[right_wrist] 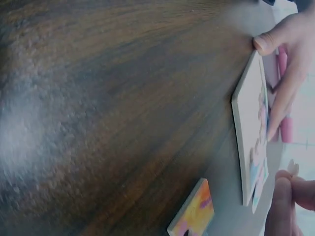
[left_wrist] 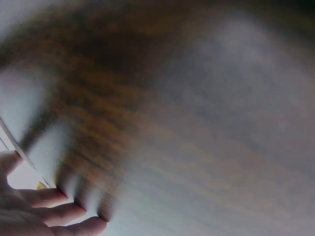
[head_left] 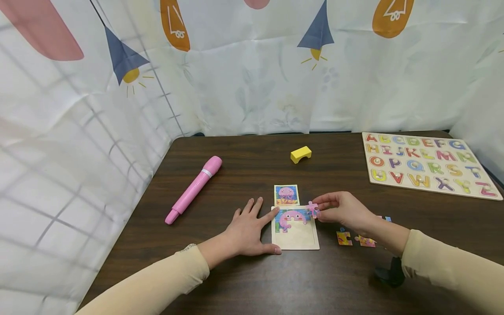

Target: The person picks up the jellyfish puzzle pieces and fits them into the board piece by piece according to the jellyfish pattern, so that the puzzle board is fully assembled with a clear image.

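Observation:
A square jigsaw board lies on the dark table, its upper part filled with pieces that show a pink jellyfish on blue. My left hand rests with spread fingers at the board's left side, thumb and index finger touching its edge. Between thumb and fingers, my right hand pinches a pink puzzle piece over the board's upper right corner. Just above the board lies a small picture card of the jellyfish. Loose puzzle pieces lie below the right hand, some partly hidden by the forearm.
A pink marker-shaped stick lies at the left. Farther back stands a yellow arch block. At the back right is a wooden alphabet board. A black object sits by the right sleeve. Patterned curtains hang behind the table.

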